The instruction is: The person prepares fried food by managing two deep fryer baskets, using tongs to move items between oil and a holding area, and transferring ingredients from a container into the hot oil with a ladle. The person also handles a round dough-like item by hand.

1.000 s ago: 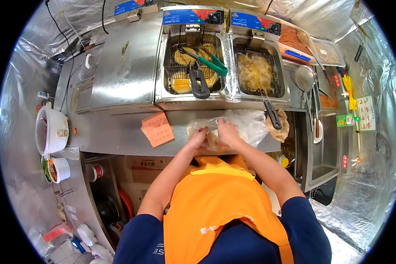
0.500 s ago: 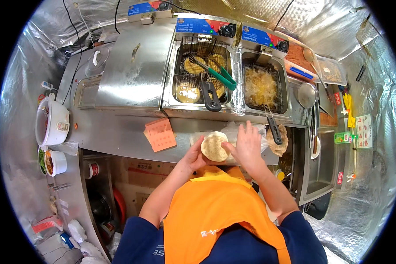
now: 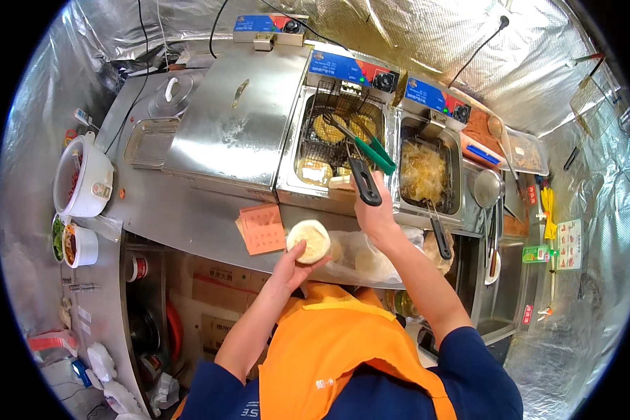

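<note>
A pale round flatbread (image 3: 311,239) rests in my left hand (image 3: 295,267), thumb across its face and fingers beneath. My right hand (image 3: 374,208) reaches to the front edge of the left fryer (image 3: 292,183), partly behind the black basket handle (image 3: 362,180). At its fingers a pale flatbread (image 3: 341,183) shows almost edge-on; the fingers gripping it are partly hidden by the handle. Several golden flatbreads (image 3: 315,171) sit in oil in this fryer. Green-handled tongs (image 3: 375,152) lie over its wire basket. Below my right wrist, a clear plastic bag (image 3: 353,260) holds more breads.
The right fryer (image 3: 427,171) bubbles around a basket of food. Orange paper notes (image 3: 262,229) lie on the steel counter. At far left stand a white cooker (image 3: 91,178) and a white tub (image 3: 82,245). A skimmer (image 3: 488,186) rests near the sink (image 3: 511,280) at right.
My hands have parted. The left carries a flatbread slightly left; the right has moved forward to the left fryer with a pale bread. The whole view has shifted and tilted slightly.
</note>
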Action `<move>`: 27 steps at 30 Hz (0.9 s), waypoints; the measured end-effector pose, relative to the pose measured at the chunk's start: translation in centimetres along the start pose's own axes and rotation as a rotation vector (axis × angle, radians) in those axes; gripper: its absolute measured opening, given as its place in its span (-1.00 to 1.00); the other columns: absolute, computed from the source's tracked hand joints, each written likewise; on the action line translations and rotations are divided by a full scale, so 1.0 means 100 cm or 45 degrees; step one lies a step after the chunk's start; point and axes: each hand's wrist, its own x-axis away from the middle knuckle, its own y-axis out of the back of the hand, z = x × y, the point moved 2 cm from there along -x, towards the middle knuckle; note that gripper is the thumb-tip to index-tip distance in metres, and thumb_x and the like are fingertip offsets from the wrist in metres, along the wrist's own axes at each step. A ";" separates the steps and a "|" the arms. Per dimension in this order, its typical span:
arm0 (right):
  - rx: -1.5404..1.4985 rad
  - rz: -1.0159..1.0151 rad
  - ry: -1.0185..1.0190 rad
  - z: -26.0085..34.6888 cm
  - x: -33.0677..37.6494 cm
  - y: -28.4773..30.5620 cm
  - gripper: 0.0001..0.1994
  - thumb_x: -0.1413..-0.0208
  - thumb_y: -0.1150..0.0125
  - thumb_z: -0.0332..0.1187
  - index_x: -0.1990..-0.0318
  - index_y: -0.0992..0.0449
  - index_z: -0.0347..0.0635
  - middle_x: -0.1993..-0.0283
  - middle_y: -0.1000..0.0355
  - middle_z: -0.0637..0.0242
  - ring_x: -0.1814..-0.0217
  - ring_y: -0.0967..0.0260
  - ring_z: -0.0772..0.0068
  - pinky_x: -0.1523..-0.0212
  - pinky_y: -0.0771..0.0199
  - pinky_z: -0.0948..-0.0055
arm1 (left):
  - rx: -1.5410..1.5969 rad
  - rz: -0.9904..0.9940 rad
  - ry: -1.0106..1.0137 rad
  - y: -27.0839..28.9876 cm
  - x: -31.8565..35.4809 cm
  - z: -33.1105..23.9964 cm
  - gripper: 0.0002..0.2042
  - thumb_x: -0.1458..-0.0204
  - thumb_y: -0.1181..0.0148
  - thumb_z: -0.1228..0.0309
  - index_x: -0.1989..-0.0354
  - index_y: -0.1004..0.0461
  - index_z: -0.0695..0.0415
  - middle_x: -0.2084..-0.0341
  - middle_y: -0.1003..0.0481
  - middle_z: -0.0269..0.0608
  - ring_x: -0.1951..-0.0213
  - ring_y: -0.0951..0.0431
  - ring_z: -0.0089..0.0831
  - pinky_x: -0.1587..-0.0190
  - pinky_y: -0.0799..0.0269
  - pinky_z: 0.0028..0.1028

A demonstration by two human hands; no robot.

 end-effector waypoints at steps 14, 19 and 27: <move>-0.398 0.289 -0.491 -0.016 -0.010 -0.047 -0.71 -0.41 0.12 -0.27 0.28 -0.41 -0.28 0.42 -0.39 0.12 0.38 -0.33 0.11 0.25 -0.34 0.15 | -0.068 0.137 -0.021 0.028 0.023 -0.003 -0.48 -0.39 -0.04 0.25 -0.46 -0.13 0.04 -0.36 -0.28 -0.03 -0.36 -0.33 0.04 -0.31 -0.40 0.24; 0.201 0.295 0.235 0.006 -0.023 -0.049 -0.71 0.02 -0.25 -0.57 0.08 -0.55 -0.35 0.05 -0.53 -0.01 -0.01 -0.44 -0.13 -0.01 -0.50 0.08 | 0.268 0.336 0.102 0.001 0.028 -0.019 -0.43 -0.40 0.10 0.01 -0.46 -0.15 0.07 -0.38 -0.28 -0.05 -0.39 -0.29 0.02 -0.33 -0.33 0.26; -0.512 0.923 -0.531 0.044 0.018 -0.001 -0.86 -0.17 -0.27 -0.43 0.18 -0.64 -0.31 0.28 -0.61 0.06 0.35 -0.51 -0.05 0.30 -0.50 0.21 | 0.308 0.339 -0.157 -0.029 0.011 -0.019 -0.48 -0.42 0.10 0.18 -0.47 -0.12 0.14 -0.39 -0.28 -0.08 -0.39 -0.30 -0.11 -0.43 -0.25 0.00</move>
